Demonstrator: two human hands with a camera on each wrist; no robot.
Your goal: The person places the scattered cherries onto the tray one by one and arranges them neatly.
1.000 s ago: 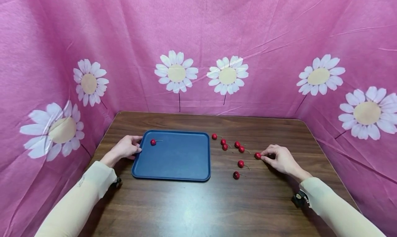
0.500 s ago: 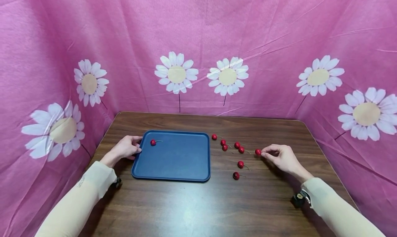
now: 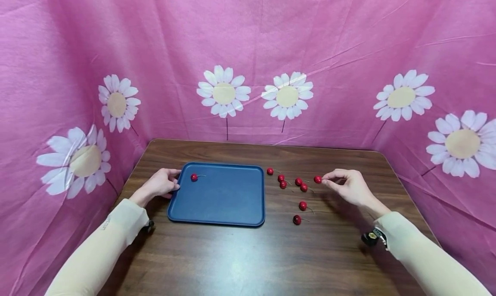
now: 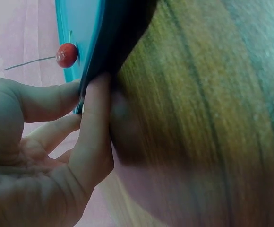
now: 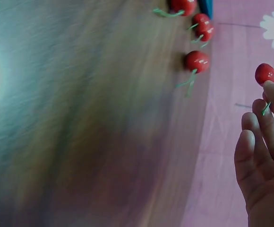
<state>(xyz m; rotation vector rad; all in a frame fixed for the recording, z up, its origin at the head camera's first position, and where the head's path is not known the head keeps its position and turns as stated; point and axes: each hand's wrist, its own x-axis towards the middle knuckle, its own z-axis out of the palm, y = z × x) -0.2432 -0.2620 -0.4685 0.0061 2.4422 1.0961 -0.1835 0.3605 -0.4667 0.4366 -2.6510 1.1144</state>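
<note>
My left hand (image 3: 160, 183) grips the left rim of a blue tray (image 3: 221, 197), thumb above and a finger beneath the edge in the left wrist view. One red cherry with a stem (image 3: 194, 177) lies near the tray's far left corner. Over the table's right side, my right hand (image 3: 350, 187) pinches another cherry (image 5: 266, 74) between thumb and fingertip. Its green stem pokes out below the thumb in the right wrist view. That held cherry is raised above the wood, beside a pair of cherries (image 3: 304, 187) on the table.
More loose cherries lie right of the tray: one (image 3: 270, 171) close to its far right corner, a touching pair (image 3: 283, 184), and two nearer ones (image 3: 302, 206). The brown wooden table (image 3: 232, 261) meets a pink flowered cloth (image 3: 255, 38) at the back and sides.
My right hand has lifted its cherry off the table and moved it away from me and slightly left. The left hand has kept its hold on the tray.
</note>
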